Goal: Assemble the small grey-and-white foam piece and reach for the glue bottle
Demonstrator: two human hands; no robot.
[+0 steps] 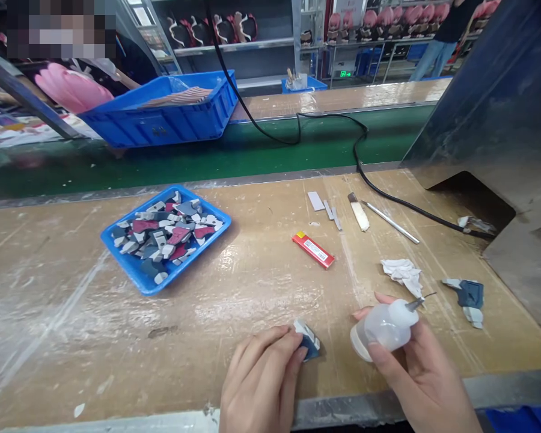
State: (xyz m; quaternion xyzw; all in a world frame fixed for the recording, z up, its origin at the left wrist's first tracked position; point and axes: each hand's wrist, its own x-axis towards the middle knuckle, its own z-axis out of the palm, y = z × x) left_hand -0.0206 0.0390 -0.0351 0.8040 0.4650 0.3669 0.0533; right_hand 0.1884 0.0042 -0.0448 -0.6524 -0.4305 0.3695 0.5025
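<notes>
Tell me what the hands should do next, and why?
Probably swing the squeeze bottle in the right hand round so its needle tip points at the small part under the left hand. The tip now aims away, toward the white rag, while the left fingers already press the part to the table.

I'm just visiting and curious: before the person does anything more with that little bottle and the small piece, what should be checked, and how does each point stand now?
1. Bottle gripped by the right hand: ok.
2. Nozzle pointing away from the fingers: ok, it points up and to the right.
3. Piece pinned to the bench by the left hand: ok, fingertips rest on it.
4. Nozzle aimed at the piece: not ok, it points away.
5. Liquid left in the bottle: cannot tell.
6. Cloth close by for wiping: ok, just beyond the bottle.
</notes>
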